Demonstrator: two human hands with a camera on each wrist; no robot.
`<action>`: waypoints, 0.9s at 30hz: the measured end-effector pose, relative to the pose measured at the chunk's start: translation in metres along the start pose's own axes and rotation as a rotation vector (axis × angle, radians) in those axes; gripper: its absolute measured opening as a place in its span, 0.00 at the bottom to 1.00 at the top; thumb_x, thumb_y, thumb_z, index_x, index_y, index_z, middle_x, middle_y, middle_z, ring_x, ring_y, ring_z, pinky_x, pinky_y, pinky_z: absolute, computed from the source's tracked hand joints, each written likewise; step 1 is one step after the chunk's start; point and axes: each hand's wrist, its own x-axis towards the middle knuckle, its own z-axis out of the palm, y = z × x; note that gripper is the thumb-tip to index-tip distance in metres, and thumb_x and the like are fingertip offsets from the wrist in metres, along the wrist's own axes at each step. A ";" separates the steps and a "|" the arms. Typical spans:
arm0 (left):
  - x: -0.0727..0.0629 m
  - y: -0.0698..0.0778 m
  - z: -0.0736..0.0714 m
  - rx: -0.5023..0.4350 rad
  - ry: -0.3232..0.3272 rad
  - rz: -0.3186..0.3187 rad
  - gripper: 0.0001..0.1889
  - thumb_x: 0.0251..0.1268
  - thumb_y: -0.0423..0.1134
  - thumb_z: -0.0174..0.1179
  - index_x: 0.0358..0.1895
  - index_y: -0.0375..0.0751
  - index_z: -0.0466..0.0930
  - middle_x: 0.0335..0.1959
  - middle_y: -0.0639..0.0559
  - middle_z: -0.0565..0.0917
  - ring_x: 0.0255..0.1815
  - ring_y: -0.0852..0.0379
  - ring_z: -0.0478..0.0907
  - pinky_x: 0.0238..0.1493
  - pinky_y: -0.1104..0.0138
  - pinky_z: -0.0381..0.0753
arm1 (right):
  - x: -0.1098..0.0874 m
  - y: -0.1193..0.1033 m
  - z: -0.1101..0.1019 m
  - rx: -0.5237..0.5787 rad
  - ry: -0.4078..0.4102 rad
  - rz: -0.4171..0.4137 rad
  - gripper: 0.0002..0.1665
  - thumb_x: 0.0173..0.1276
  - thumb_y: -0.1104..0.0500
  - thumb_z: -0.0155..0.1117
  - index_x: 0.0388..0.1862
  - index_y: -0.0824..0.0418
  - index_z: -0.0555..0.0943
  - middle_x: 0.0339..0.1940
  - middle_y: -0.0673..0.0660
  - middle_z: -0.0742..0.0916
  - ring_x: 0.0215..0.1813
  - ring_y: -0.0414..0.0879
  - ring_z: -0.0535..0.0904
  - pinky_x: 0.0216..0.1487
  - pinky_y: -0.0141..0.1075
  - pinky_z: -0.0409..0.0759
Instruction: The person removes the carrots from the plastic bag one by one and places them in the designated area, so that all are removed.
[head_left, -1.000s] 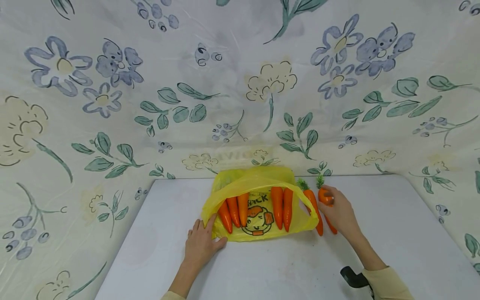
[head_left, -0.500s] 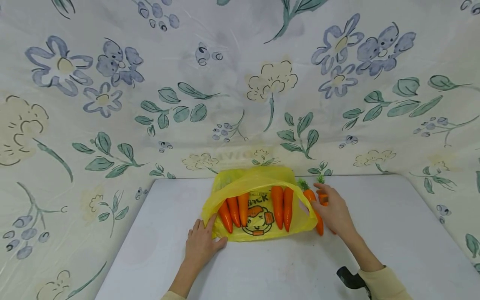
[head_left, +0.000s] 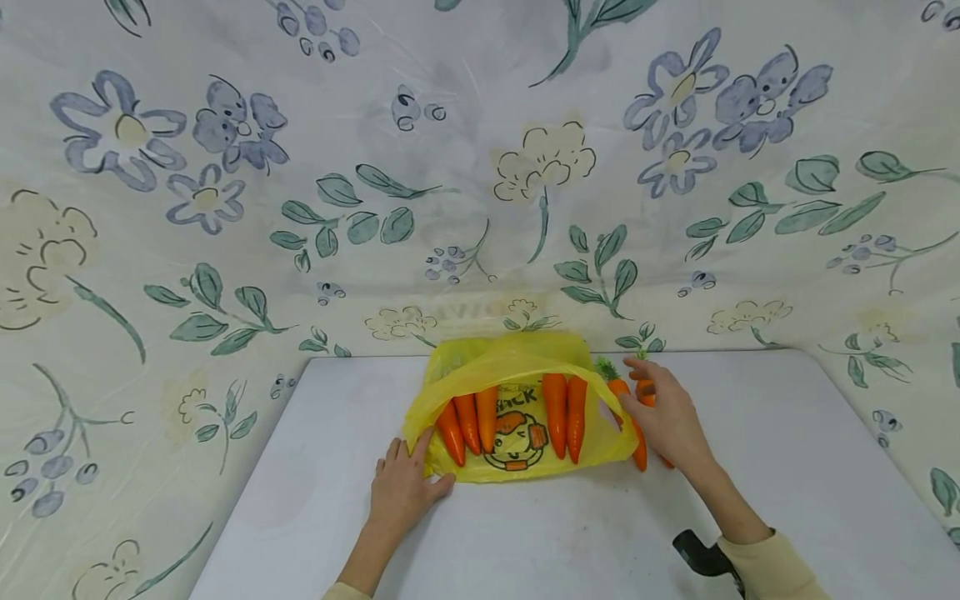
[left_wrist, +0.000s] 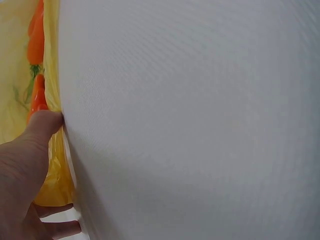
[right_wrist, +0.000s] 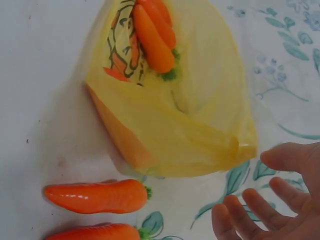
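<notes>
Left hand [head_left: 397,487] rests on the yellow bag [head_left: 517,367], left corner; right hand [head_left: 670,417] hovers just right of it; both grips look released; two carrots [right_wrist: 95,196] there lie roughly parallel, tips toward the person

bag [head_left: 517,354]: yellow, cartoon-printed | carrots [right_wrist: 100,196]: orange, green-topped | backdrop [head_left: 465,167]: floral | table [head_left: 540,542]: white

We face a white table [head_left: 525,537] | behind it and to both its sides, we see a pale floral covering [head_left: 465,175] | above its far edge, we note blue flowers [head_left: 683,88], cream blossoms [head_left: 544,167] and green leaf sprigs [head_left: 397,226] | across its top, we see soft, even light and a few dark specks [right_wrist: 27,141]
</notes>
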 end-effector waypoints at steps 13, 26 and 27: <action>-0.001 -0.001 0.000 -0.002 -0.003 0.000 0.42 0.55 0.58 0.67 0.72 0.43 0.66 0.64 0.29 0.73 0.67 0.30 0.66 0.60 0.36 0.70 | 0.000 -0.015 -0.003 -0.004 0.013 -0.067 0.29 0.70 0.62 0.59 0.70 0.62 0.69 0.63 0.65 0.77 0.56 0.60 0.77 0.56 0.56 0.78; 0.000 0.000 0.001 -0.013 -0.003 -0.006 0.42 0.55 0.58 0.67 0.72 0.43 0.66 0.64 0.29 0.72 0.68 0.30 0.65 0.61 0.35 0.69 | -0.003 -0.040 0.005 0.038 0.014 -0.134 0.29 0.68 0.64 0.62 0.68 0.61 0.71 0.60 0.64 0.79 0.55 0.59 0.78 0.53 0.52 0.82; 0.000 0.000 0.001 -0.015 -0.002 -0.006 0.42 0.55 0.58 0.67 0.72 0.43 0.66 0.64 0.29 0.72 0.68 0.31 0.65 0.60 0.35 0.69 | -0.003 -0.042 0.006 0.043 0.017 -0.140 0.29 0.68 0.64 0.62 0.68 0.61 0.71 0.60 0.63 0.79 0.55 0.59 0.78 0.52 0.52 0.82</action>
